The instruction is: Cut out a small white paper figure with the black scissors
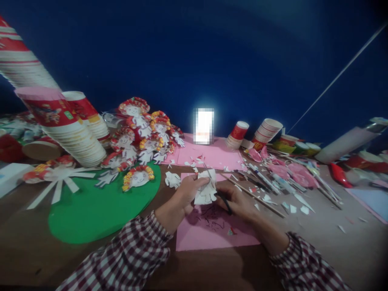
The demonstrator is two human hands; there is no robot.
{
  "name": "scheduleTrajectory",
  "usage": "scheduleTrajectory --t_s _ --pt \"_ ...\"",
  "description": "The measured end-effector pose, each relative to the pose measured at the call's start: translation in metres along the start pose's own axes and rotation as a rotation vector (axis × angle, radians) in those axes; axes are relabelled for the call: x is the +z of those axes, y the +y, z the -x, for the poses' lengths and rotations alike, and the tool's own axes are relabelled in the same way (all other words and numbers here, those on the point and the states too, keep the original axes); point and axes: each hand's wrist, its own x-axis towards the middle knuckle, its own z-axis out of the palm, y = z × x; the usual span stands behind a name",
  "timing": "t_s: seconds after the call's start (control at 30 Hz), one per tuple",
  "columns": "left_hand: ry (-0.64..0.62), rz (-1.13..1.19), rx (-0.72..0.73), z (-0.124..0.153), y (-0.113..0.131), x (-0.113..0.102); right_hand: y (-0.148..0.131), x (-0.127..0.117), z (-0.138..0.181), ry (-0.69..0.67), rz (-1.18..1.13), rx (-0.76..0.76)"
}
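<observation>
My left hand [185,194] pinches a white paper cutout [207,186] with ragged cut edges, held above a pink sheet [212,232] on the brown table. My right hand [238,202] grips the black handles of scissors [224,201], whose blades reach into the cutout. Both hands meet at the middle of the view. Both sleeves are red and white plaid. The scissor blades are mostly hidden behind the paper.
A green round sheet [100,212] lies left with a paper doll face [138,177] on it. Finished paper dolls [142,131] pile behind. Stacked paper cups [65,129] lean at left, more cups [266,131] at right. Pens, sticks and scraps [273,182] scatter right. A bright phone screen [203,125] stands behind.
</observation>
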Motion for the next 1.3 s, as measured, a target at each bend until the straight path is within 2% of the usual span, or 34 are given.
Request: scheduleTrajectory --t_s 0.47,0.93,1.1,1.3 --pt "0.016 0.054 -0.013 0.006 0.006 0.006 -0.003 0.010 0.003 0.065 -0.146 0.079" --pt "0.028 0.098 -0.052 0.012 0.013 0.011 0.003 0.010 0.001 0.084 -0.103 0.085" --pt "0.035 0.133 -0.052 0.012 0.013 0.012 0.009 0.012 0.002 0.124 -0.074 0.098" --pt "-0.005 0.127 -0.042 0.009 0.006 0.009 0.013 0.015 0.001 0.194 -0.181 0.091"
